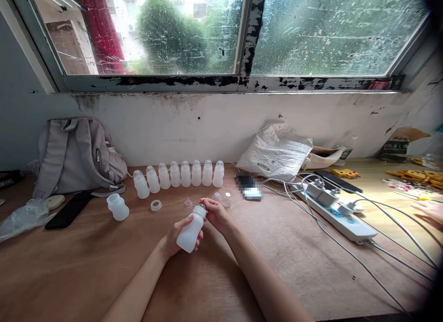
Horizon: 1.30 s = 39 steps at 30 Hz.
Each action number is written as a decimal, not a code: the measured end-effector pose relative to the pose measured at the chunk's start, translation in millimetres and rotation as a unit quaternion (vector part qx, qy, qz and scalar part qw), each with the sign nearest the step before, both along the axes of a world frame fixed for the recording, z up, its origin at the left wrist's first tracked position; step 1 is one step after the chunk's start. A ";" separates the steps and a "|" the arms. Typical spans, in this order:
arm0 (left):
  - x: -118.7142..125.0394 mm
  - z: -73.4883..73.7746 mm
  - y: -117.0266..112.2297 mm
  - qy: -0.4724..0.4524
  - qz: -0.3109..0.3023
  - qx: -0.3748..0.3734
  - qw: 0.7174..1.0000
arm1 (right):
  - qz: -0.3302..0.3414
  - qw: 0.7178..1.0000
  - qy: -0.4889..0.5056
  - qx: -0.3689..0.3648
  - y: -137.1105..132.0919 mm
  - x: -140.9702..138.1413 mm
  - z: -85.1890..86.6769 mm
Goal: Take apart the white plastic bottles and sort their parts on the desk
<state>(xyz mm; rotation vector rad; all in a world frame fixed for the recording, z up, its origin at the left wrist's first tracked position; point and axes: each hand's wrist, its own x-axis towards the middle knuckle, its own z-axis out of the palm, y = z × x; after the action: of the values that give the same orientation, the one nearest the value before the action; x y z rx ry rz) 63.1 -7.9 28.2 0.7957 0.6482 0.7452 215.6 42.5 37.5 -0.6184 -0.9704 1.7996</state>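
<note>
My left hand [177, 236] is wrapped round the body of a white translucent baby bottle [191, 230], held tilted above the wooden table [104, 262]. My right hand [215, 212] pinches the bottle's cap end at its neck. Just behind my hands lie small clear parts: a white ring [156, 205], a clear nipple [188, 202] and clear discs [226, 200]. An open uncapped bottle [118, 206] stands to the left. A row of several capped bottles [180, 174] stands along the wall.
A grey backpack [78, 153] leans on the wall at left, with a black phone [68, 210] and a plastic bag [24, 216] in front. Right of centre are a plastic bag [277, 151], a white power strip [337, 216] with cables, and another person's hand [429, 210].
</note>
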 end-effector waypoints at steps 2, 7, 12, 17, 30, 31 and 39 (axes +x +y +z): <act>0.0 0.0 0.0 -0.003 -0.003 -0.003 1.000 | 0.002 1.000 0.003 0.002 -0.4 -0.3 0.5; 4.0 1.7 -0.9 0.039 0.040 0.052 0.997 | -0.002 0.999 -0.037 0.021 -3.7 -0.2 3.7; 8.2 2.2 1.0 0.131 0.118 0.131 0.976 | 0.014 0.991 -0.126 0.046 -8.8 -4.3 3.1; 10.7 3.2 1.4 0.151 0.123 0.137 0.971 | 0.032 0.985 -0.167 0.035 -10.9 -8.4 0.5; 10.9 5.2 -2.2 0.129 0.116 0.125 0.977 | 0.081 0.995 -0.058 -0.007 -9.7 -4.0 4.6; 10.7 5.4 -2.2 0.128 0.115 0.124 0.977 | 0.072 0.995 -0.070 -0.007 -8.9 -4.3 2.8; 9.9 6.0 -2.0 0.106 0.119 0.104 0.982 | 0.020 0.999 -0.025 -0.042 -5.5 -3.3 2.1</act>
<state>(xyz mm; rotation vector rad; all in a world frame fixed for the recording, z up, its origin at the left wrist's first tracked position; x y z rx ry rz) 73.0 -9.9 34.3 1.0092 0.8781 0.9659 212.4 37.0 39.6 -0.7034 -0.9494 1.8755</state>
